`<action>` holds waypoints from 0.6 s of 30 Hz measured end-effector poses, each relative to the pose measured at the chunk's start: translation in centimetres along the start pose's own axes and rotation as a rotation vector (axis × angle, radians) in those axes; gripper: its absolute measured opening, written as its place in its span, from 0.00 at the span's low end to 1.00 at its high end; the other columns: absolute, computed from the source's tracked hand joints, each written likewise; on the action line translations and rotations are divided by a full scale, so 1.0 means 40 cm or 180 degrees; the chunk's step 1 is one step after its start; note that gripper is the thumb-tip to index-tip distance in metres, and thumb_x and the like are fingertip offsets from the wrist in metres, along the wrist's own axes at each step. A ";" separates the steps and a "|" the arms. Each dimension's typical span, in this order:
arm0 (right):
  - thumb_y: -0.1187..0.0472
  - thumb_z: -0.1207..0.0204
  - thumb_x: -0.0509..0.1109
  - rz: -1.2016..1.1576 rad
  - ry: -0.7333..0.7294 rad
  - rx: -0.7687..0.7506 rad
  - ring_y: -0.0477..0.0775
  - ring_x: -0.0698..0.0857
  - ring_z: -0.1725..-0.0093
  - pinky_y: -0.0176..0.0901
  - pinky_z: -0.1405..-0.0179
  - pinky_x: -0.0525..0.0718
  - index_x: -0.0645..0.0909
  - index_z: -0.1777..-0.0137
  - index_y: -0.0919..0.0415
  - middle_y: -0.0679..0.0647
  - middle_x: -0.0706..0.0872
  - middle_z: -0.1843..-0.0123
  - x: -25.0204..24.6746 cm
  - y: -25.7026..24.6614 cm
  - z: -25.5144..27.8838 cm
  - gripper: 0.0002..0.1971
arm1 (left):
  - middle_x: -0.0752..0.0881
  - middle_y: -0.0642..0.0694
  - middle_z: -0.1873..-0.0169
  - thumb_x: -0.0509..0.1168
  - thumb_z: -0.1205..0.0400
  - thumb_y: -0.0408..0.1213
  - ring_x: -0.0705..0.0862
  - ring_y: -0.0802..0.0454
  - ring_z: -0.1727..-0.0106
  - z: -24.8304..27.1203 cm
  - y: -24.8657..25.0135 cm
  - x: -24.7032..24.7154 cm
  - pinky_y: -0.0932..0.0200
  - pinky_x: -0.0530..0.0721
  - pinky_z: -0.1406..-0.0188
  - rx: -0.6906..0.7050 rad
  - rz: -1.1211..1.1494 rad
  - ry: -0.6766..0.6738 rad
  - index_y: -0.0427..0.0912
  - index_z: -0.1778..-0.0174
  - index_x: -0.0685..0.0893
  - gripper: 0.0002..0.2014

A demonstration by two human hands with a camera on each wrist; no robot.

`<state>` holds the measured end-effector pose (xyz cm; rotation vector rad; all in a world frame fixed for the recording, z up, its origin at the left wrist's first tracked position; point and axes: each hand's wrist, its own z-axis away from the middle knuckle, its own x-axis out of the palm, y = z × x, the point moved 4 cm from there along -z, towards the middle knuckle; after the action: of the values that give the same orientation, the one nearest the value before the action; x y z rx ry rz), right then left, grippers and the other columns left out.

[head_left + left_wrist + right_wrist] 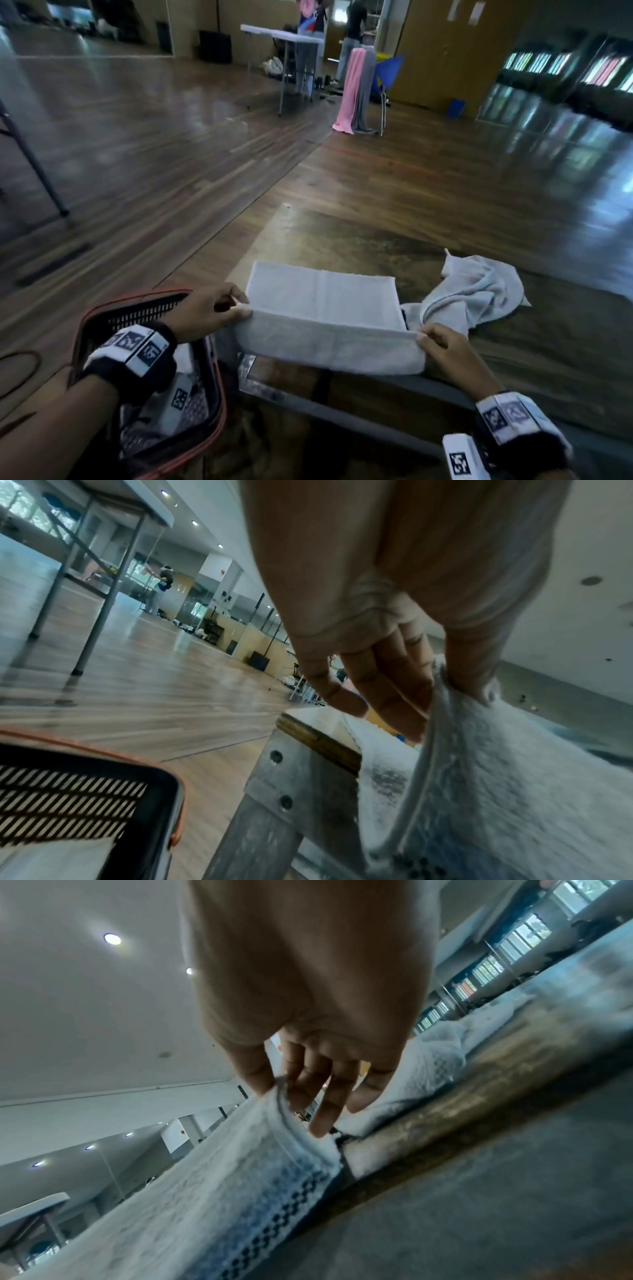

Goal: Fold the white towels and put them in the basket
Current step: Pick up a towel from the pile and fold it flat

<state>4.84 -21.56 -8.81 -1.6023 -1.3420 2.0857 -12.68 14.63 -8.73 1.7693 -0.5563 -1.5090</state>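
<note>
Towel [322,301]: half folded at table's near edge, front fold hanging over it.
Left hand [209,308]: pinching towel's 9 o'clock corner.
Right hand [445,346]: pinching its 3 o'clock corner.
Basket [219,404]: floor, 8 o'clock, beside table [376,246].
Crumpled towel [479,291]: 2 o'clock.

A towel [322,301] lay flat on the table [342,240], its near part draped over the front edge. A crumpled towel [476,294] sat just to its right, touching it. The basket [102,322] stood on the floor left of the table's near corner.
</note>
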 end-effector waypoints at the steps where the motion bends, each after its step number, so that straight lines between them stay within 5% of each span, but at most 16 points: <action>1: 0.59 0.20 0.66 -0.0005 0.0047 0.0063 0.46 0.82 0.55 0.33 0.58 0.75 0.81 0.60 0.50 0.45 0.86 0.59 0.010 0.006 -0.014 0.08 | 0.85 0.47 0.62 0.70 0.23 0.42 0.82 0.62 0.63 -0.015 0.000 0.005 0.74 0.75 0.67 -0.0013 -0.0036 -0.0096 0.45 0.51 0.83 0.08; 5: 0.55 0.22 0.68 -0.0056 0.0172 0.0149 0.35 0.81 0.54 0.29 0.59 0.75 0.83 0.55 0.48 0.37 0.84 0.56 0.040 0.000 -0.082 0.03 | 0.85 0.46 0.51 0.65 0.19 0.40 0.83 0.52 0.50 -0.075 0.003 0.009 0.66 0.80 0.54 -0.0142 -0.0085 -0.0787 0.42 0.47 0.82 0.08; 8: 0.53 0.24 0.70 -0.0239 0.0300 0.0262 0.33 0.83 0.55 0.29 0.61 0.77 0.84 0.54 0.46 0.36 0.86 0.56 0.046 0.000 -0.122 0.02 | 0.86 0.45 0.54 0.66 0.20 0.38 0.82 0.55 0.54 -0.101 -0.007 0.000 0.74 0.77 0.60 -0.0258 0.0074 -0.0840 0.38 0.50 0.83 0.08; 14: 0.56 0.24 0.71 -0.0334 0.0229 0.0437 0.37 0.84 0.54 0.34 0.59 0.79 0.86 0.51 0.51 0.46 0.88 0.54 0.059 0.021 -0.144 0.05 | 0.88 0.53 0.70 0.72 0.25 0.34 0.84 0.64 0.69 -0.124 -0.045 0.006 0.75 0.79 0.71 -0.0681 0.0647 -0.0611 0.30 0.57 0.84 0.10; 18: 0.56 0.23 0.70 -0.0052 0.0123 0.0296 0.35 0.83 0.53 0.34 0.58 0.78 0.87 0.50 0.49 0.40 0.86 0.56 0.049 0.006 -0.149 0.05 | 0.88 0.53 0.74 0.76 0.29 0.36 0.85 0.62 0.72 -0.122 -0.059 0.002 0.73 0.79 0.73 -0.0844 0.0807 -0.0422 0.35 0.62 0.83 0.10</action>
<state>9.18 -17.30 -10.34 -1.5803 -1.2227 2.0648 -8.24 17.31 -10.36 1.3512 -0.5919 -1.4539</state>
